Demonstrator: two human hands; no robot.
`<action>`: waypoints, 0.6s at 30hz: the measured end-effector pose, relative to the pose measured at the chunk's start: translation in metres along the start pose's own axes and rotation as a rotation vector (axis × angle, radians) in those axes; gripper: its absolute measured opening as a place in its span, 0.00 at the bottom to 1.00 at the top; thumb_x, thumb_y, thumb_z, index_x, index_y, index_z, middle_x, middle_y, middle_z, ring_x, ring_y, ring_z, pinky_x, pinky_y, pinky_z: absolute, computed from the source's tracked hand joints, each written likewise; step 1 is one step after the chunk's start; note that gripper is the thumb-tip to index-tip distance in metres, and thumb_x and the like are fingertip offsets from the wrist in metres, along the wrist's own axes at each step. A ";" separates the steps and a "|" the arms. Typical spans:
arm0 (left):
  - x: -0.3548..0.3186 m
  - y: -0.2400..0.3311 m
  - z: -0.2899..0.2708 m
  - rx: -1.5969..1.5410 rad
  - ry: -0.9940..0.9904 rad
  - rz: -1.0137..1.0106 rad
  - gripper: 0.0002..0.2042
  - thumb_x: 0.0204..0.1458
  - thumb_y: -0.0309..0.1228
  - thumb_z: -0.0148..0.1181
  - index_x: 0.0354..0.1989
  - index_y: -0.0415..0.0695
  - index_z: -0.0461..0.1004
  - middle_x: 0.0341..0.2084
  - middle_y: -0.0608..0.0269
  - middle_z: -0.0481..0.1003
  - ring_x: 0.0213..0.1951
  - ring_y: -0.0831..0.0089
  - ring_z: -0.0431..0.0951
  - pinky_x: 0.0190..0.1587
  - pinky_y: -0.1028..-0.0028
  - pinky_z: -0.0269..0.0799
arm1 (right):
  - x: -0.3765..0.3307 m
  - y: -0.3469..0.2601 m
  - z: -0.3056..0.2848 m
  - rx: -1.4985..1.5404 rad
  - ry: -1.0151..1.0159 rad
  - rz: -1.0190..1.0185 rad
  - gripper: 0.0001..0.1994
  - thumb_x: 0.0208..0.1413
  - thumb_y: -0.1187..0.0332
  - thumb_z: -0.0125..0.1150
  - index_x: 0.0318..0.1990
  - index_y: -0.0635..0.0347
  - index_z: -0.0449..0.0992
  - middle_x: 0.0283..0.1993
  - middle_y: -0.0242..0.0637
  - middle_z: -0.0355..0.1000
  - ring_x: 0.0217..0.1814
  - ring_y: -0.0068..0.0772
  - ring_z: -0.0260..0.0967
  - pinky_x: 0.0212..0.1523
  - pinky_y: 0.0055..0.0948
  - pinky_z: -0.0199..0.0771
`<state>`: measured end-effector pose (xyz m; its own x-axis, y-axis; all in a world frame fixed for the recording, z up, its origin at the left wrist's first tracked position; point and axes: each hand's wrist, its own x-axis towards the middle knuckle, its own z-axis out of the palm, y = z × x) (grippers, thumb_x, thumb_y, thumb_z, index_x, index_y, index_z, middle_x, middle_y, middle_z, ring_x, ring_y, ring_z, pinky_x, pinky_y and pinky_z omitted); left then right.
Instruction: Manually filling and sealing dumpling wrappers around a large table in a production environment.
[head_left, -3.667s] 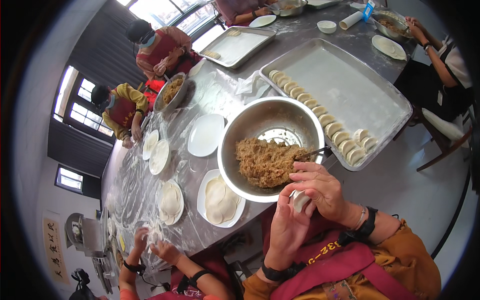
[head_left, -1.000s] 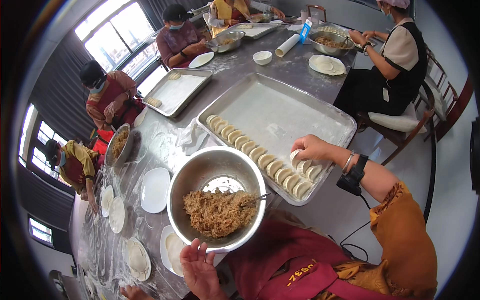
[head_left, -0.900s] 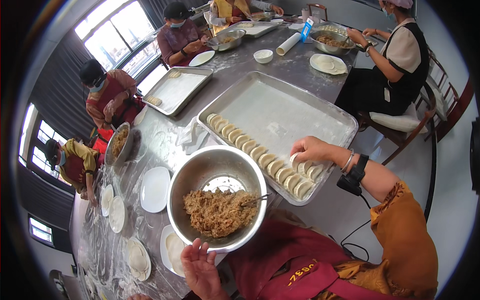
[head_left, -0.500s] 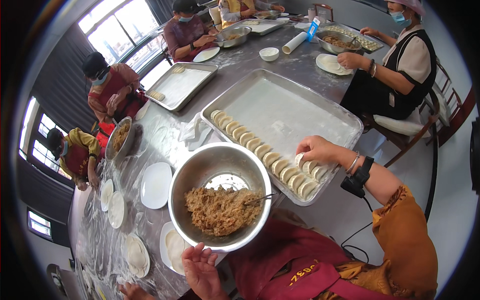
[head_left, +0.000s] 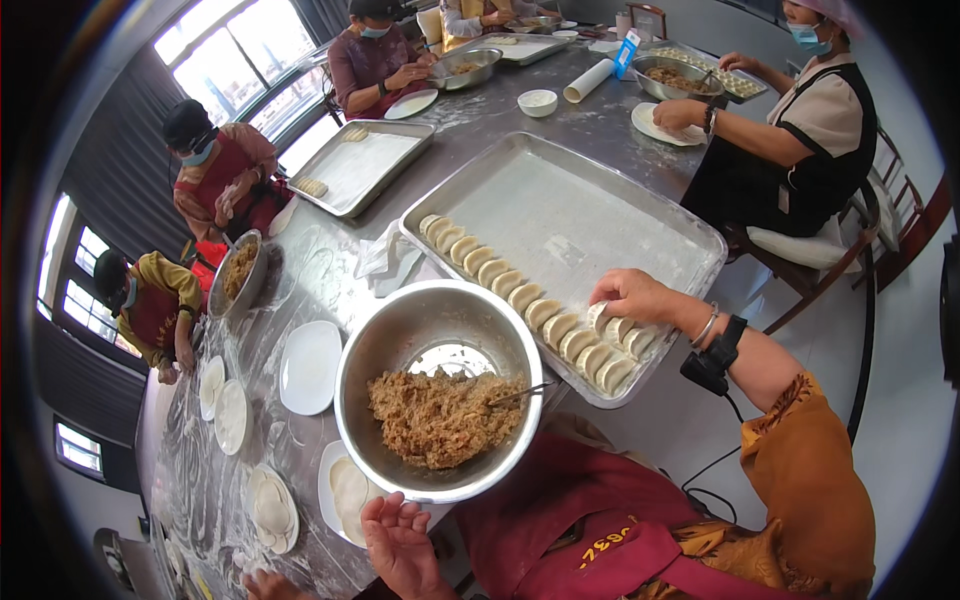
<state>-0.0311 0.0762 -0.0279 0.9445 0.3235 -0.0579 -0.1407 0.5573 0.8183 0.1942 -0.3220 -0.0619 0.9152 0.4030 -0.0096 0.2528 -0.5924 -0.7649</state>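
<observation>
My right hand pinches a white crimped dumpling at the near right corner of a large metal tray. Along the tray's near-left side runs a row of dumplings, with a short second row starting under my fingers. My left hand is palm up, fingers apart and slightly curled, holding nothing. Just above it is a steel bowl of brown minced filling, with a thin metal utensil handle leaning on its rim. Round dough wrappers lie on a plate beside my left hand.
Several co-workers sit around the floury table. A white plate, a plate of wrappers and another person's hand are on the left. A second tray and a small white bowl stand farther back.
My right hand stays at the same dumpling in the tray corner, and my left hand has hardly moved. At the far right, a co-worker's hand has lowered toward their plate.
</observation>
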 end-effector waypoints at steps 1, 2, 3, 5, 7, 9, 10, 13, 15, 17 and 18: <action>0.000 -0.001 -0.001 0.001 -0.001 0.000 0.17 0.61 0.41 0.42 0.52 0.43 0.64 0.44 0.55 0.73 0.40 0.68 0.75 0.41 0.68 0.74 | -0.001 0.000 0.000 0.000 0.001 0.000 0.10 0.41 0.70 0.60 0.34 0.60 0.77 0.33 0.37 0.71 0.36 0.32 0.69 0.39 0.27 0.69; 0.000 -0.001 -0.002 0.002 0.005 -0.007 0.17 0.61 0.41 0.42 0.52 0.43 0.64 0.43 0.56 0.73 0.40 0.68 0.74 0.41 0.69 0.74 | -0.001 0.000 0.000 -0.021 0.001 -0.013 0.10 0.42 0.69 0.60 0.34 0.61 0.77 0.33 0.38 0.71 0.36 0.33 0.69 0.39 0.28 0.69; 0.000 -0.002 -0.002 0.003 0.011 -0.014 0.17 0.61 0.41 0.42 0.51 0.43 0.64 0.43 0.56 0.73 0.40 0.69 0.74 0.40 0.69 0.73 | -0.002 0.000 -0.001 -0.042 0.000 -0.026 0.10 0.42 0.69 0.60 0.34 0.61 0.77 0.34 0.38 0.71 0.37 0.33 0.69 0.40 0.29 0.69; 0.000 -0.002 -0.001 0.002 0.013 -0.016 0.17 0.61 0.41 0.43 0.51 0.43 0.64 0.43 0.56 0.72 0.40 0.69 0.74 0.40 0.69 0.73 | -0.004 0.002 -0.001 -0.045 0.016 -0.040 0.11 0.42 0.68 0.60 0.34 0.61 0.77 0.34 0.39 0.71 0.37 0.34 0.69 0.40 0.29 0.69; 0.000 -0.001 -0.001 0.000 0.010 -0.022 0.17 0.61 0.41 0.43 0.51 0.44 0.64 0.43 0.57 0.72 0.39 0.70 0.73 0.40 0.69 0.73 | -0.009 0.000 -0.004 -0.050 0.035 -0.048 0.11 0.42 0.68 0.60 0.34 0.61 0.77 0.35 0.39 0.71 0.37 0.35 0.69 0.40 0.30 0.69; 0.000 0.003 -0.008 0.012 0.029 0.012 0.17 0.61 0.41 0.43 0.51 0.45 0.64 0.42 0.59 0.72 0.39 0.70 0.73 0.40 0.69 0.73 | -0.014 -0.010 -0.007 -0.131 0.154 -0.112 0.10 0.43 0.67 0.60 0.34 0.61 0.77 0.35 0.39 0.70 0.37 0.36 0.69 0.40 0.30 0.69; 0.001 0.006 -0.014 0.013 0.028 0.010 0.17 0.61 0.41 0.43 0.51 0.45 0.64 0.42 0.59 0.72 0.39 0.70 0.73 0.40 0.69 0.73 | -0.017 -0.014 -0.009 -0.130 0.155 -0.110 0.10 0.43 0.67 0.60 0.34 0.61 0.77 0.35 0.39 0.70 0.37 0.36 0.69 0.40 0.30 0.69; -0.001 0.019 -0.016 -0.005 0.140 0.019 0.17 0.58 0.37 0.49 0.52 0.42 0.64 0.45 0.57 0.70 0.40 0.70 0.71 0.43 0.69 0.68 | -0.031 -0.022 -0.015 -0.104 0.242 0.038 0.09 0.42 0.68 0.60 0.32 0.61 0.77 0.34 0.38 0.71 0.37 0.37 0.69 0.39 0.31 0.69; -0.001 0.023 -0.026 0.015 0.141 0.028 0.17 0.59 0.40 0.47 0.52 0.43 0.64 0.45 0.57 0.70 0.41 0.69 0.71 0.45 0.67 0.66 | -0.040 -0.021 -0.017 -0.211 0.131 -0.006 0.08 0.42 0.68 0.59 0.30 0.61 0.76 0.33 0.38 0.72 0.37 0.37 0.69 0.38 0.31 0.69; -0.002 0.024 -0.032 0.035 0.146 0.037 0.17 0.59 0.42 0.45 0.52 0.45 0.64 0.44 0.57 0.70 0.42 0.68 0.70 0.48 0.65 0.64 | -0.043 -0.014 -0.013 -0.226 0.147 -0.025 0.08 0.42 0.69 0.58 0.30 0.61 0.76 0.31 0.39 0.72 0.36 0.38 0.69 0.37 0.31 0.69; -0.002 0.024 -0.034 0.029 0.148 0.046 0.17 0.59 0.42 0.45 0.52 0.45 0.64 0.45 0.57 0.70 0.42 0.68 0.70 0.47 0.65 0.65 | -0.044 -0.013 -0.011 -0.238 0.162 -0.046 0.07 0.41 0.69 0.58 0.30 0.60 0.76 0.30 0.39 0.72 0.35 0.38 0.69 0.37 0.32 0.69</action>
<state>-0.0465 0.1151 -0.0278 0.8826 0.4590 -0.1018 -0.1724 0.5174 0.8382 0.1547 -0.3400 -0.0444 0.9344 0.3279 0.1394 0.3444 -0.7310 -0.5891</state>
